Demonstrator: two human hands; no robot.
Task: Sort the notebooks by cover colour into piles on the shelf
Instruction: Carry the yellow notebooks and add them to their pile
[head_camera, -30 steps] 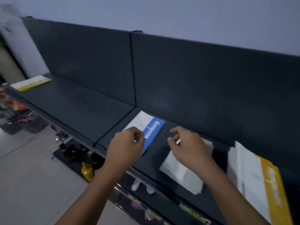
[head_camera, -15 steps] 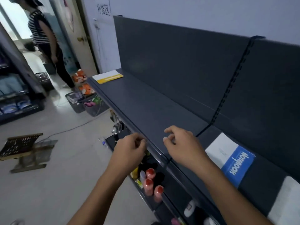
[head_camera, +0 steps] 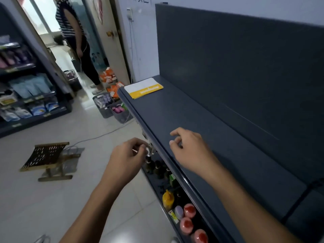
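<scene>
Hands (head_camera: 190,149) apparently empty above shelf (head_camera: 201,137)

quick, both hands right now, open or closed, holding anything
Left hand: fingers curled loosely, holding nothing visible, off the front edge of the shelf.
Right hand: open, fingers loosely bent, empty, above the shelf.

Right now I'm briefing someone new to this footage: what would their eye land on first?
Probably the two bare arms reaching in from below, left hand off the shelf's front edge and right hand over the dark shelf, both holding nothing. Next, the yellow-and-white notebook lying alone at the shelf's far end. A person in a striped top stands in the doorway beyond.
</scene>
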